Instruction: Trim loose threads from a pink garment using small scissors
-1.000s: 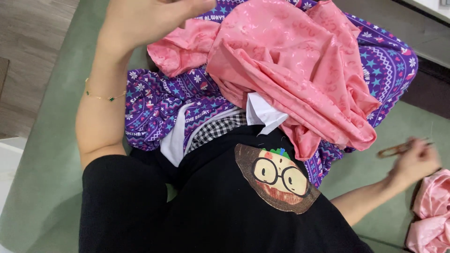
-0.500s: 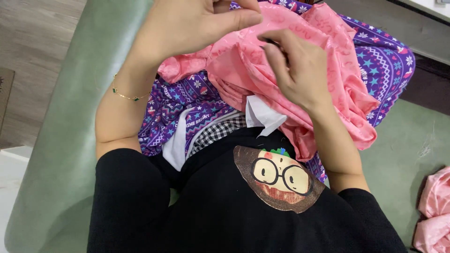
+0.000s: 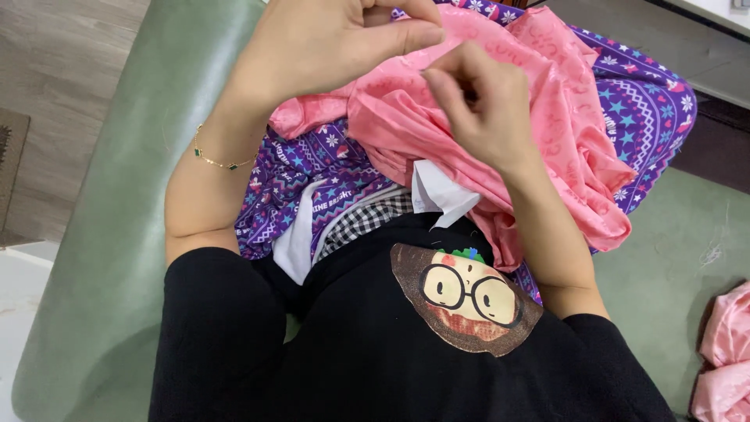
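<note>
presently, head view: the left hand is curled nearly shut, thumb and forefinger pinching a fold of the pink cloth near the top of the frame. the right hand sits just beside it, fingers bent inward and pressed to the same fold; whether a needle or thread is held between them cannot be told. the pink cloth lies bunched on a purple patterned cloth, which rests on the green cushion in front of the person's black shirt. a white tag shows under the pink cloth's lower edge. a thin bracelet circles the left wrist. a second pink piece lies well apart at the lower right edge.

step in hand, as judged: fine handwork on one fold, both hands closing on a single spot. the next move calls for a steady left-hand pinch that keeps the fold taut, with small, precise motion from the right fingertips.
</note>
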